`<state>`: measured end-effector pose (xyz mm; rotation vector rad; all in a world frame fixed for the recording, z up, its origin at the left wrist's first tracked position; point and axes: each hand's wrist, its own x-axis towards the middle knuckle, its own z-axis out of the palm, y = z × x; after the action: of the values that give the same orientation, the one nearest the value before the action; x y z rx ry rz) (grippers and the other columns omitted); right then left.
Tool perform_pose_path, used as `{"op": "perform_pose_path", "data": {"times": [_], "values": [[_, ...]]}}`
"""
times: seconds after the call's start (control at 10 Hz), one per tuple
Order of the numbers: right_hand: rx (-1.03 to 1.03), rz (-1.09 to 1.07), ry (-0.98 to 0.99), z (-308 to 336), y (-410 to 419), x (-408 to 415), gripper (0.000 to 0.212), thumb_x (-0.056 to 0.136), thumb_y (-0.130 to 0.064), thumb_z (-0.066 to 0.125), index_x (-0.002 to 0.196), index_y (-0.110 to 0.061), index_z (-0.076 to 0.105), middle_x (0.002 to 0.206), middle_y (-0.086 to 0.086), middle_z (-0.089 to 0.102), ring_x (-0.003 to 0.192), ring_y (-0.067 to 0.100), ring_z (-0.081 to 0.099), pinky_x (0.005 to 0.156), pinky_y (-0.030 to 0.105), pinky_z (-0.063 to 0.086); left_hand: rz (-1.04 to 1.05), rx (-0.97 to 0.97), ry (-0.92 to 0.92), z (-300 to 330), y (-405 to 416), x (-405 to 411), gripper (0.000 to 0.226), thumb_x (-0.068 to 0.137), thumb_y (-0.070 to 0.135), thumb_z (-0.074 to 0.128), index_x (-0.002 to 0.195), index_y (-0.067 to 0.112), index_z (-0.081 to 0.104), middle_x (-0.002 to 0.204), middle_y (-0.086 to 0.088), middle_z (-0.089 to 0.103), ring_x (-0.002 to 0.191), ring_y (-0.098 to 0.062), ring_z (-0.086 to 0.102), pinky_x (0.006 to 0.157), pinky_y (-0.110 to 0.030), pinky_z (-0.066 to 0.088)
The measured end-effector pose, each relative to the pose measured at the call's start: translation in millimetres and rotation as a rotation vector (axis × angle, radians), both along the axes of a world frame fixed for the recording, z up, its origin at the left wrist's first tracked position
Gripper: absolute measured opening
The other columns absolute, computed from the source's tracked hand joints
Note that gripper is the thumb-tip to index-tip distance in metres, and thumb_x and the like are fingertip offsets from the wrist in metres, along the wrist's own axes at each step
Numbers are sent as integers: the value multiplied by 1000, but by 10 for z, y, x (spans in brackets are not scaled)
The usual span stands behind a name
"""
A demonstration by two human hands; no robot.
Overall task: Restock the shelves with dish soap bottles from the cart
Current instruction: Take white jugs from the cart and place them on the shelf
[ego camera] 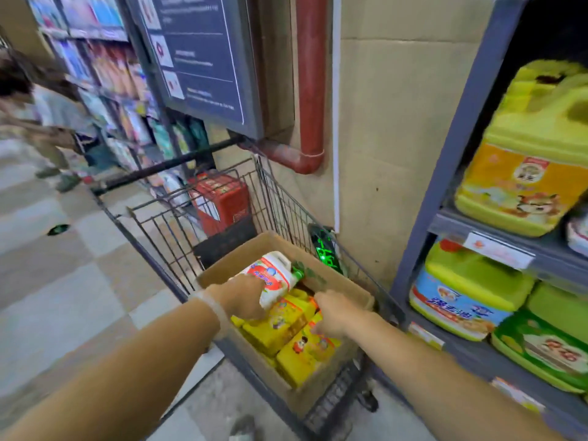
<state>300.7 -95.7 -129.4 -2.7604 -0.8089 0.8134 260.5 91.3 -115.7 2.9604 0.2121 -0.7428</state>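
My left hand (pixel 245 297) curls round the white bottle (pixel 275 278), lifted over the cardboard box (pixel 356 291) in the cart (pixel 280 198); it lies tilted, long axis running near-left to far-right, green cap far-right. My right hand (pixel 334 313) reaches onto the yellow bottles (pixel 286 326), fingers hidden, so I cannot tell their grip. Held low, the white bottle could slip back into the box

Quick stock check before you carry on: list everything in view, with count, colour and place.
White dish soap bottle with green cap: one, held above the box.
Yellow dish soap bottles: several, exact count unclear, lying in the box.
Brown cardboard box: one, in the cart.
Black wire shopping cart: one, centre.
Red carton: one, beyond the cart.
Large green jugs: at least four, grey shelves right.
Hands: left grips the white bottle; right reaches onto the yellow bottles.
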Motion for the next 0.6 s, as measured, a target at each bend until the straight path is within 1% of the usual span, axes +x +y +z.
{"op": "perform_pose_path", "data": {"times": [0.1, 0.2, 0.3, 0.4, 0.5, 0.6], "values": [[-13, -47, 67, -469, 596, 312, 56, 81, -41, 66, 125, -11, 51, 131, 14, 52, 123, 32, 50, 97, 35, 43, 23, -4, 70, -484, 698, 355, 67, 82, 51, 60, 138, 17, 43, 138, -6, 50, 124, -26, 48, 106, -36, 39], [29, -186, 221, -864, 1157, 645, 60, 82, -37, 68, 131, -10, 47, 134, 13, 52, 124, 28, 49, 93, 29, 43, 31, -37, 105, -886, 1352, 776, 57, 82, 42, 63, 131, 15, 49, 132, -7, 54, 119, -26, 52, 101, -37, 43], [118, -403, 427, -1179, 1535, 875, 52, 91, -34, 59, 130, -6, 38, 130, 13, 54, 98, 24, 56, 60, 23, 44, 20, -101, 180, -1146, 1729, 1106, 63, 88, 41, 59, 139, 12, 38, 140, -10, 46, 129, -27, 44, 104, -33, 36], [288, -632, 528, -1506, 1789, 1032, 36, 93, -31, 56, 122, -15, 41, 124, 5, 55, 100, 23, 56, 60, 20, 36, 116, -213, 211, -1557, 2028, 1418, 67, 82, 48, 64, 134, 10, 43, 136, -13, 48, 123, -29, 47, 100, -33, 40], [404, -839, 604, -1794, 1910, 1154, 36, 93, -25, 57, 126, -13, 47, 109, -4, 52, 108, 19, 58, 62, 13, 34, 229, -365, 325, -1881, 2100, 1687, 69, 79, 48, 67, 131, 7, 47, 133, -14, 53, 121, -30, 50, 101, -37, 42], [522, -1044, 709, -2167, 2058, 1222, 20, 86, -38, 66, 99, -24, 60, 95, -8, 63, 68, -2, 59, 56, 13, 46, 319, -509, 400, -2155, 2146, 1840, 91, 62, 59, 77, 132, 6, 49, 132, -13, 55, 121, -28, 52, 102, -36, 42]]}}
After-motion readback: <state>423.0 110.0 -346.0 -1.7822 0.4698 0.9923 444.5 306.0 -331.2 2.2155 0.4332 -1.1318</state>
